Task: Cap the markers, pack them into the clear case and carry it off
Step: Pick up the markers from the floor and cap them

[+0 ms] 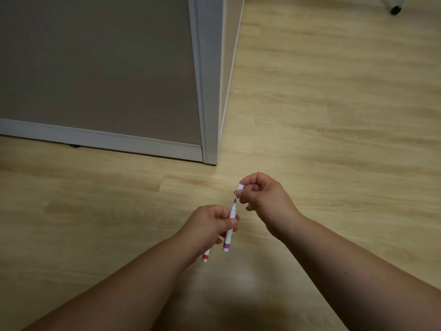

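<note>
We see the left hand (pixel 212 225) clamping 2 markers, the purple marker (pixel 230 225) tip pointing up-right at the cap (pixel 240 186) pinched by the right hand (pixel 265 199), just apart.

Smooth plastic marker (pixel 229 229); satiny wood-look floor (pixel 334 115); matt cloth-like partition (pixel 95 68).

Both my bare forearms reach in from the bottom corners of the frame and meet just below its centre. My left hand (pixel 210 225) sits lower, fingers curled and thumb pressed across the front in a pinch. My right hand (pixel 262 197) is a little higher and to the right, wrist bent, fingertips (pixel 243 187) pinched together toward the left.
</note>
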Tool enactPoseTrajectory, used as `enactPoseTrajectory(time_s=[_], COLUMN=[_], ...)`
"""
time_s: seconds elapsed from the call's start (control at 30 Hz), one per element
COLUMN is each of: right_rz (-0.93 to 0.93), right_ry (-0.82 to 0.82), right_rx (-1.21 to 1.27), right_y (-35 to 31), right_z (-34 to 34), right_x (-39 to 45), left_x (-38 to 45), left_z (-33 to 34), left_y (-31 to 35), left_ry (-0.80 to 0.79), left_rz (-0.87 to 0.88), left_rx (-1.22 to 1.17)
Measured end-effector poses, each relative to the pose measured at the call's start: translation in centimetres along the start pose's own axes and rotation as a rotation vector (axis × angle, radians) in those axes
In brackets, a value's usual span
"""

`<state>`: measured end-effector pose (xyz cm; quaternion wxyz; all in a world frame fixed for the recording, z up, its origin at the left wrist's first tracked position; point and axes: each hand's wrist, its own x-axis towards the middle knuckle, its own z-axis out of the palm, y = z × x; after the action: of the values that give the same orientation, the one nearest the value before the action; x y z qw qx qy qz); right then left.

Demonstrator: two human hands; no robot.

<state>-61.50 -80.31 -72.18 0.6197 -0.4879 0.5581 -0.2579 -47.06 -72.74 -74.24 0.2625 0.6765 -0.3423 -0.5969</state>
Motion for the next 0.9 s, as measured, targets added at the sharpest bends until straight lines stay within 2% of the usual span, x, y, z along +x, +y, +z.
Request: enactPoseTrajectory(time_s=[0.3, 0.9], right_rz=[-0.001, 0.044], right_ry=[-0.071, -0.095], right_rx=[-0.109, -0.13], right_y=[1.2, 1.9], right_z=[0.1, 0.5], right_x=[0.0, -0.1], left_x=[0.3, 0.9], left_z=[0.0, 0.0], left_y=[0.2, -0.5], left_ry=[0.009, 0.015], left_rz=[0.021, -0.003], left_rx=[0.038, -0.041])
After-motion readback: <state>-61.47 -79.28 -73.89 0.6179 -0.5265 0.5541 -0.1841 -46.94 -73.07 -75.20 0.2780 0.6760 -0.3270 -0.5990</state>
